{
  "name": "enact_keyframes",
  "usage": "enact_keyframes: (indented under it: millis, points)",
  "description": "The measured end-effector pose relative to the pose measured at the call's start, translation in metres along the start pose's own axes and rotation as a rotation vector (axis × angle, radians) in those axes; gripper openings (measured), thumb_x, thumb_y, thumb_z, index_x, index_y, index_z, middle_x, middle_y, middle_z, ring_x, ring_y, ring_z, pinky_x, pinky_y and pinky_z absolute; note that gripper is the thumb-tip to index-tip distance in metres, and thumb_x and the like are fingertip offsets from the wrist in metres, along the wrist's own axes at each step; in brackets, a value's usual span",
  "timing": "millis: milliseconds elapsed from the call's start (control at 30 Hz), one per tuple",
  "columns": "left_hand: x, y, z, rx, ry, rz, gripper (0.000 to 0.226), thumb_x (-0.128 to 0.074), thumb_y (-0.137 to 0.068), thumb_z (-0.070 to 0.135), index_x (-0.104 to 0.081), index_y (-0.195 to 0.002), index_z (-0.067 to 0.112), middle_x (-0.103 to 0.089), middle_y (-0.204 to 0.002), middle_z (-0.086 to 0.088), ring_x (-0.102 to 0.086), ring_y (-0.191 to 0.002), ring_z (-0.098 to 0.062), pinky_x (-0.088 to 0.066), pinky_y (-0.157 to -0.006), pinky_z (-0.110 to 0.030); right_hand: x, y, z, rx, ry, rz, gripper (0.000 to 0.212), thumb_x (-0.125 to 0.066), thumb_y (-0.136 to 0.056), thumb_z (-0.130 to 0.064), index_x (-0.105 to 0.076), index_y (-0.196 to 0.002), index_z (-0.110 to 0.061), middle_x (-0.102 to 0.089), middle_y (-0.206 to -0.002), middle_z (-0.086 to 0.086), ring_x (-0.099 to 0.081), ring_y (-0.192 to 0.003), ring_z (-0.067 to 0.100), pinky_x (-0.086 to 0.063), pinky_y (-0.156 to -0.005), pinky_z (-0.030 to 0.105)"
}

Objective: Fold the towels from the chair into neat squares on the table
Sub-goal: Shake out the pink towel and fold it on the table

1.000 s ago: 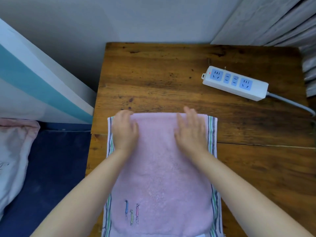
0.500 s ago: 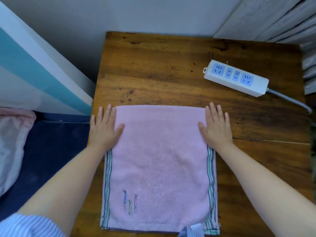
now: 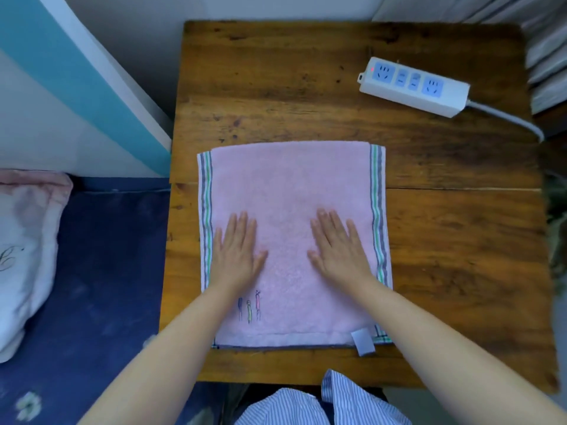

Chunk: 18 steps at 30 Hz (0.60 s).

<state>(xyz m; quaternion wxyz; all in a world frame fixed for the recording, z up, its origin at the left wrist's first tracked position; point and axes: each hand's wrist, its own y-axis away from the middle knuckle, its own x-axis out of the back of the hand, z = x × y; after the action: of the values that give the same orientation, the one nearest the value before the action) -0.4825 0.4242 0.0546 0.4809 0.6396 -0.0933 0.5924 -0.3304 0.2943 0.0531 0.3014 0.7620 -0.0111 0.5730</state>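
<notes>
On the towel [image 3: 291,191] in the middle of the table [image 3: 460,240], my left hand [image 3: 236,256] and right hand [image 3: 340,253] lie flat, fingers spread, gripping nothing — smoothing, I'd say. Next comes another fold. Bare wood beyond the towel's far edge; the power strip [image 3: 414,85] sits well clear.

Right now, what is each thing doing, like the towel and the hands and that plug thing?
Pink towel: folded, lying flat on the table.
Left hand: open, palm flat on the towel.
Right hand: open, palm flat on the towel.
Power strip: nothing plugged in, red light on.
</notes>
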Motion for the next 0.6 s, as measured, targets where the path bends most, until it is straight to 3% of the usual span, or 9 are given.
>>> enact_keyframes:
  millis: [33,100,200,300,367,433,500,567,600]
  points:
    - [-0.012,0.007,-0.005,0.031,-0.008,-0.014,0.086,0.014,-0.07,0.065,0.015,-0.137,0.011,0.024,-0.144,-0.004,0.018,-0.137,-0.019,0.008,-0.116,-0.037,-0.003,0.003,0.001,-0.007,0.036,-0.007,0.075,-0.014,-0.079,-0.047,-0.029,-0.141,-0.006,-0.026,-0.149,0.01,-0.029,-0.138,0.025,-0.008,-0.111,0.035]
    - [-0.023,0.02,-0.017,0.059,-0.042,-0.025,0.069,0.009,-0.08,0.062,0.027,-0.13,0.017,0.035,-0.137,-0.002,0.031,-0.129,-0.014,0.015,-0.112,-0.031,-0.008,0.012,0.016,-0.076,-0.001,-0.011,0.08,0.001,-0.08,-0.052,-0.001,-0.146,-0.008,0.014,-0.15,0.004,0.011,-0.141,0.019,0.01,-0.112,0.028]
    - [-0.023,0.04,-0.028,0.072,-0.095,-0.06,0.066,-0.019,-0.097,0.047,0.022,-0.136,0.013,0.025,-0.15,-0.006,0.025,-0.137,-0.015,0.009,-0.116,-0.033,-0.005,0.036,0.036,-0.259,0.002,-0.082,0.066,-0.015,-0.097,-0.045,0.011,-0.145,-0.008,0.023,-0.152,0.006,0.017,-0.143,0.02,0.011,-0.114,0.029]
    - [-0.027,0.06,-0.032,0.044,-0.163,-0.1,0.075,0.002,-0.089,0.061,0.015,-0.143,0.01,0.021,-0.153,-0.006,0.02,-0.141,-0.017,0.004,-0.118,-0.037,-0.009,0.069,0.047,-0.348,0.007,-0.125,0.065,-0.02,-0.098,-0.041,0.009,-0.145,-0.007,0.018,-0.155,0.009,0.015,-0.144,0.021,0.007,-0.117,0.033]
    - [-0.033,0.071,-0.032,-0.082,-0.152,-0.06,0.09,0.016,-0.075,0.067,0.006,-0.144,0.009,0.014,-0.15,-0.007,0.025,-0.136,-0.015,0.008,-0.117,-0.037,-0.014,0.085,0.046,-0.368,0.003,-0.123,0.065,-0.022,-0.098,-0.039,0.007,-0.146,-0.006,0.016,-0.155,0.01,0.014,-0.144,0.023,0.006,-0.117,0.035]
    - [-0.039,0.082,-0.031,-0.281,-0.189,0.047,0.083,0.006,-0.088,0.06,-0.026,-0.142,0.005,-0.02,-0.147,-0.01,0.021,-0.142,-0.016,0.01,-0.116,-0.034,-0.022,0.101,0.041,-0.334,-0.017,-0.009,0.064,-0.029,-0.098,-0.036,-0.004,-0.146,-0.002,0.003,-0.156,0.017,0.006,-0.144,0.029,0.008,-0.117,0.037]
    - [-0.045,0.095,-0.027,-0.399,-0.214,0.092,0.063,-0.009,-0.096,0.052,-0.04,-0.128,0.008,-0.046,-0.136,-0.009,-0.007,-0.145,-0.024,0.0,-0.117,-0.034,-0.032,0.117,0.035,-0.177,0.008,0.188,0.055,-0.03,-0.096,-0.035,-0.03,-0.138,0.0,-0.027,-0.148,0.024,-0.015,-0.138,0.035,0.005,-0.117,0.034]
    - [-0.052,0.108,-0.024,-0.517,-0.177,0.096,0.049,-0.04,-0.087,0.052,-0.045,-0.113,0.011,-0.067,-0.116,-0.012,-0.046,-0.119,-0.028,-0.024,-0.105,-0.035,-0.043,0.136,0.028,0.029,0.026,0.296,0.044,-0.028,-0.093,-0.036,-0.044,-0.119,-0.005,-0.044,-0.132,0.019,-0.032,-0.125,0.031,-0.008,-0.116,0.034]
    - [-0.054,0.112,-0.022,-0.558,-0.17,0.097,0.051,-0.058,-0.074,0.051,-0.046,-0.106,0.013,-0.071,-0.104,-0.01,-0.052,-0.105,-0.026,-0.031,-0.093,-0.034,-0.049,0.146,0.027,0.131,0.023,0.318,0.035,-0.034,-0.091,-0.036,-0.046,-0.11,-0.008,-0.052,-0.122,0.016,-0.039,-0.118,0.028,-0.025,-0.111,0.037]
